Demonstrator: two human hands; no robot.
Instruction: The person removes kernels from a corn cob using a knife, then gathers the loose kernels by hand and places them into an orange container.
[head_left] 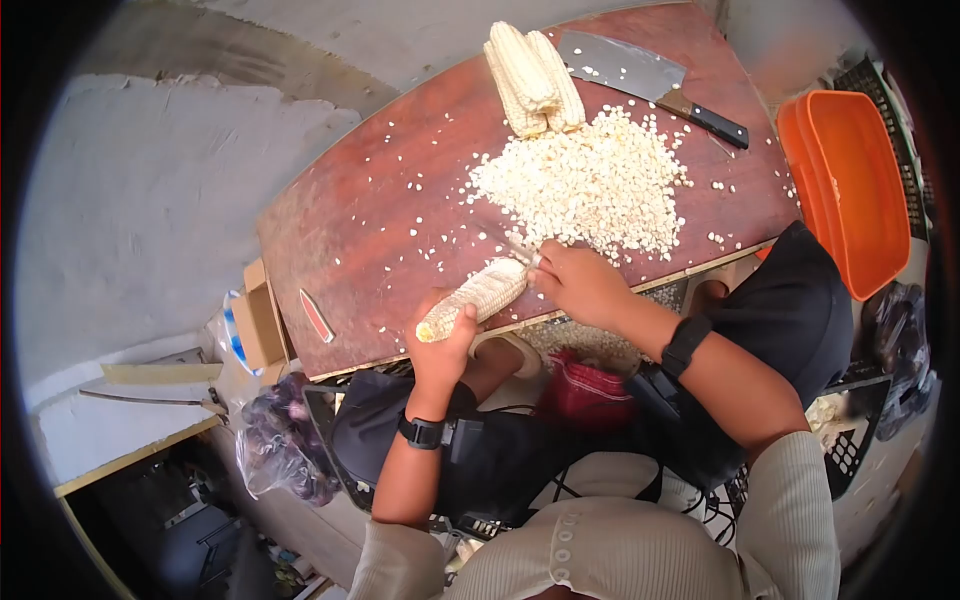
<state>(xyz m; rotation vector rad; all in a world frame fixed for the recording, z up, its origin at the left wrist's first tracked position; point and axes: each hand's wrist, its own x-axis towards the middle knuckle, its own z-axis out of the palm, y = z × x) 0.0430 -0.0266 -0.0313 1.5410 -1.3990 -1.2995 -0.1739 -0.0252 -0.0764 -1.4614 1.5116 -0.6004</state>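
Note:
My left hand (442, 330) is closed around the lower end of a white corn cob (478, 298), which tilts up to the right over the table's near edge. In my right hand (580, 284) is a knife (510, 243), its thin blade pointing up and left by the cob's far end. Part of the knife's handle is hidden by my fingers. Just beyond my hands lies a wide heap of loose pale corn kernels (590, 180). Several whole cobs (535, 80) are stacked behind the heap.
A cleaver (625, 68) with a black handle lies at the back of the reddish table (350, 220). Orange tubs (865, 190) stand off the right side. A small red-and-white piece (317, 316) lies near the left edge, and stray kernels dot the surface.

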